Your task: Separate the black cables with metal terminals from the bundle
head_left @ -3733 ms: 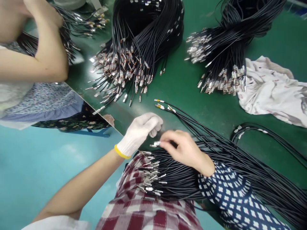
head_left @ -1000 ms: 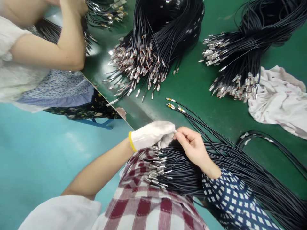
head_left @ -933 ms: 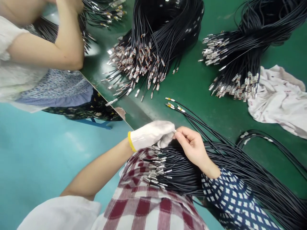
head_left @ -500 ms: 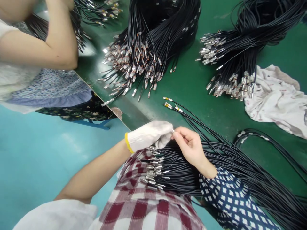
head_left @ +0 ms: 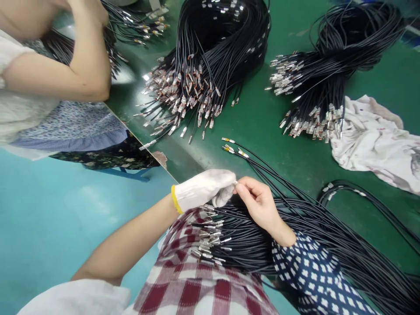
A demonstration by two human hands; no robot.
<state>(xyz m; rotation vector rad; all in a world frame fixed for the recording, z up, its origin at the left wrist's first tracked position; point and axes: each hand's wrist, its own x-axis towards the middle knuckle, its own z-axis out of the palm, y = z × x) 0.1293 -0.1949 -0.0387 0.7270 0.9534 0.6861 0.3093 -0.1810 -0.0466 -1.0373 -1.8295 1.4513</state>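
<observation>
My left hand (head_left: 205,189), in a white knit glove with a yellow cuff, is closed in a pinch at the green table's (head_left: 262,118) near edge. My bare right hand (head_left: 259,202) meets it fingertip to fingertip, pinched on the small metal terminal of a thin black wire (head_left: 235,183). Under both hands a thick bundle of black wires (head_left: 249,236) with silver terminals lies across my lap on a red checked cloth (head_left: 210,288). A few wires with yellow-tipped ends (head_left: 231,146) lie apart on the table just beyond my hands.
Large bundles of black wires with metal terminals lie at the back centre (head_left: 203,65) and back right (head_left: 321,78). A crumpled white rag (head_left: 370,140) sits at the right. Another person's arm (head_left: 65,74) works at the far left. A looped wire (head_left: 361,197) lies at the right.
Since 3.7 s ago my right hand lifted a terminal from the lap bundle up to my gloved fingertips. Over the last second both hands have held still, pinched together.
</observation>
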